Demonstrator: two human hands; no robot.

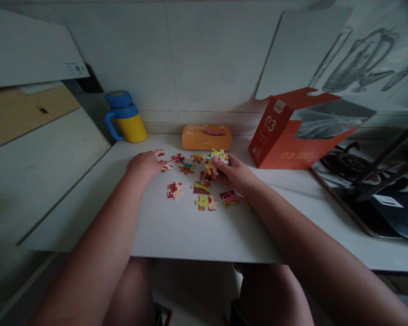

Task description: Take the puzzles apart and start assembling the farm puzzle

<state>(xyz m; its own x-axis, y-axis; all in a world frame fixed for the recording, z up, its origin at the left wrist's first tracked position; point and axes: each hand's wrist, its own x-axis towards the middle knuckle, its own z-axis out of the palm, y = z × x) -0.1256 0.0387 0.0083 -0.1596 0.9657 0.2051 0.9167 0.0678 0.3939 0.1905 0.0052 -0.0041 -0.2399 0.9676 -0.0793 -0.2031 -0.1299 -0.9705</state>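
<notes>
My right hand [236, 172] is closed around several stacked jigsaw puzzle pieces [217, 156], yellow, pale blue and pink, with the thumb on top. On the left of the scattered pieces, my left hand [143, 166] is low at the tabletop with its fingers curled in, mostly hidden from view. A pink and red puzzle piece [159, 154] sticks out at its fingertips, and another piece [167, 166] lies just beside them. Between the hands lie more loose pieces: a red and pink one [175, 190], a yellow-green and pink one [206, 202] and a dark red one [229, 198].
An orange puzzle box [206, 137] stands against the wall behind the pieces. To the back left is a yellow mug with a blue lid [127, 117]. A large open red-orange box [292, 136] stands at right, next to a black stove [370, 190]. The white table's front edge [204, 259] is above my knees.
</notes>
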